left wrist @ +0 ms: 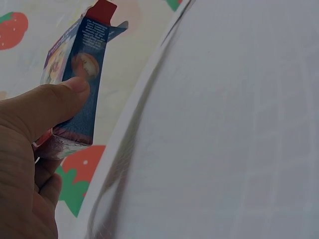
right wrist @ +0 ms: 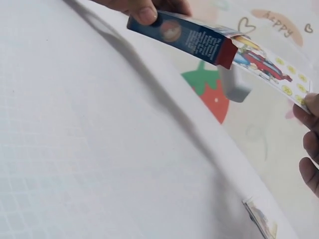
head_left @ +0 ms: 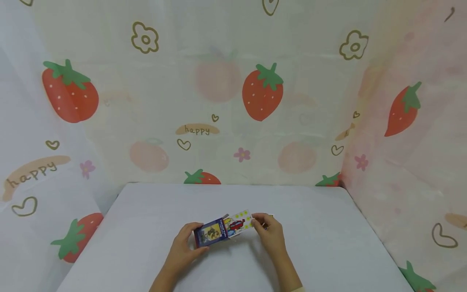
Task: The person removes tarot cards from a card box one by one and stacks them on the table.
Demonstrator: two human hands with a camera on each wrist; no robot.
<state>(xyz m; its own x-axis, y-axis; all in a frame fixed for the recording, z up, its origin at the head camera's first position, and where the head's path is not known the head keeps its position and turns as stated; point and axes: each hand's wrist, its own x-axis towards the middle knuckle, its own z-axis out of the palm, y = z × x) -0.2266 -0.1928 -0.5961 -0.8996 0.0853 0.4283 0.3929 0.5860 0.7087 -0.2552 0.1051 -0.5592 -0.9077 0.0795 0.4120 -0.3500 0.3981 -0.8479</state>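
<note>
My left hand grips a small dark blue card box just above the table, thumb on its side face. The box's open end flap points right. A stack of picture cards with yellow dots sticks halfway out of that open end. My right hand pinches the cards' far end, fingertips on the edge of the cards. Both hands hover over the white table near its front centre.
A loose card lies flat on the table just behind my right hand. Strawberry-print cloth walls in the table at the back and on both sides.
</note>
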